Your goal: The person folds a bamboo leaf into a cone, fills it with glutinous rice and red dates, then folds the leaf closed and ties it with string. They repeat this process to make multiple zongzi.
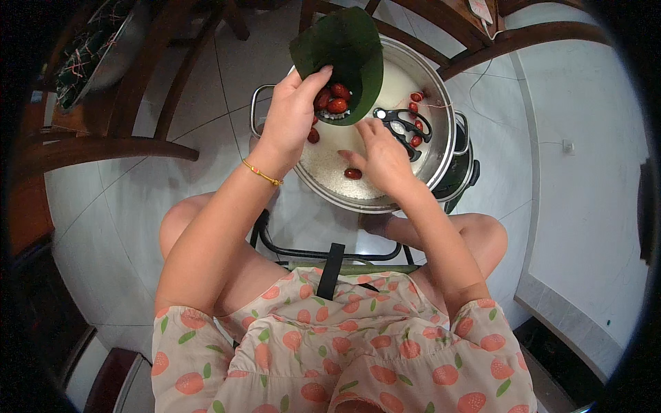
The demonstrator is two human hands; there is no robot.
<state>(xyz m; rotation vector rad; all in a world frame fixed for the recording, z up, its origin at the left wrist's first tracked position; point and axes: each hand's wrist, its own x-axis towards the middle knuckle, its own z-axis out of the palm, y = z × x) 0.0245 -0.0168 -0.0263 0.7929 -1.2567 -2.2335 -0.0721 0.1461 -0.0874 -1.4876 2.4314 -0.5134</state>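
Observation:
My left hand [294,106] grips a green leaf [361,67] curled into a cone, thumb on its inner face. Inside the cone lie several red jujubes [338,106] on some white rice. Below it stands a wide steel pot [330,197] holding white rice [343,188] and cloudy liquid. My right hand [384,155], fingers apart, hovers over the pot just below the leaf's tip, holding nothing. One loose jujube [352,174] lies on the rice by its thumb. Black-handled scissors [405,129] and several more jujubes [416,140] are at the pot's right side; a thin string crosses the rim there.
Another pot [454,180] with green leaves in it stands partly under the steel pot's right side. At the upper left, a metal bowl [111,57] holds string-tied leaf bundles [77,77]. Wooden chairs [113,149] flank the tiled floor, and a white wall [583,180] rises at the right.

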